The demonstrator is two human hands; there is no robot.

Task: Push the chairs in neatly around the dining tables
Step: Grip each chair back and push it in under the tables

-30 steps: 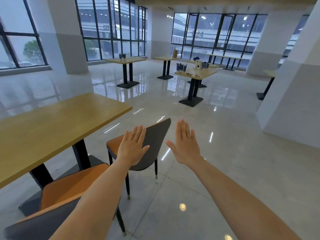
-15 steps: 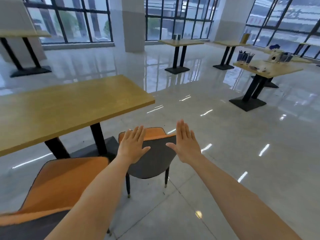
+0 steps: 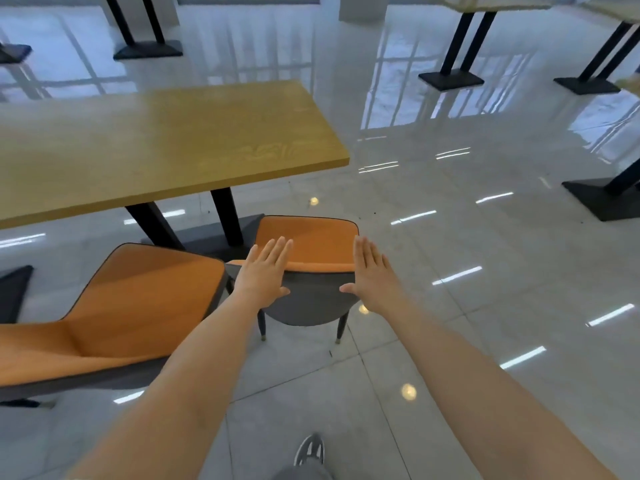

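A chair [image 3: 311, 299] with an orange seat and grey back stands at the right end of the wooden dining table [image 3: 166, 147], its seat outside the tabletop edge. My left hand [image 3: 265, 271] is flat with fingers spread over the left top of the chair's back. My right hand [image 3: 372, 275] is flat and spread at the back's right edge. Whether either palm touches the back, I cannot tell. A second orange and grey chair [image 3: 121, 317] stands close to my left, beside the first.
The table's black legs and base [image 3: 221, 237] sit just ahead of the chairs. Other tables' black bases [image 3: 450, 79] [image 3: 602, 199] stand farther off on the glossy tiled floor. My shoe [image 3: 310, 450] shows at the bottom. Open floor lies to the right.
The view has turned left and tilted down, and I have come closer to the chair. Both hands stay flat and spread, now at the top of the chair's back.
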